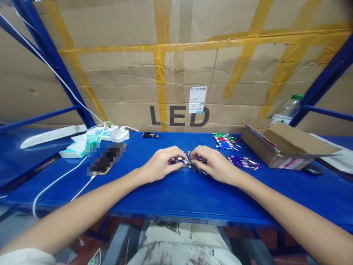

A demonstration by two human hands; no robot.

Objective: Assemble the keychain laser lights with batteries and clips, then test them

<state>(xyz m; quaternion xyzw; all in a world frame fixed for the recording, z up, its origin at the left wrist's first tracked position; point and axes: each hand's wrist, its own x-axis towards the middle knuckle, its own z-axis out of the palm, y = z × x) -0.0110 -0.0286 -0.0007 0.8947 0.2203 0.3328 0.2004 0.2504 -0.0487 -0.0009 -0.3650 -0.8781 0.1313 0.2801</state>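
Observation:
My left hand (pixel 162 163) rests on the blue table (pixel 176 191), its fingers curled around a small silver cylinder (pixel 180 159) with a round end. My right hand (pixel 213 163) is right beside it, fingers pinched together at several tiny round button cells (pixel 189 165) lying on the table. The two hands' fingertips almost touch. What the right fingers grip is too small to make out.
Several coloured pen-like sticks (pixel 226 141) and purple ones (pixel 244 162) lie to the right. An open cardboard box (pixel 284 147) and a plastic bottle (pixel 288 108) stand far right. A white power strip (pixel 113 133), cables and a blurred-out object (pixel 106 158) sit left. A cardboard wall marked LED closes the back.

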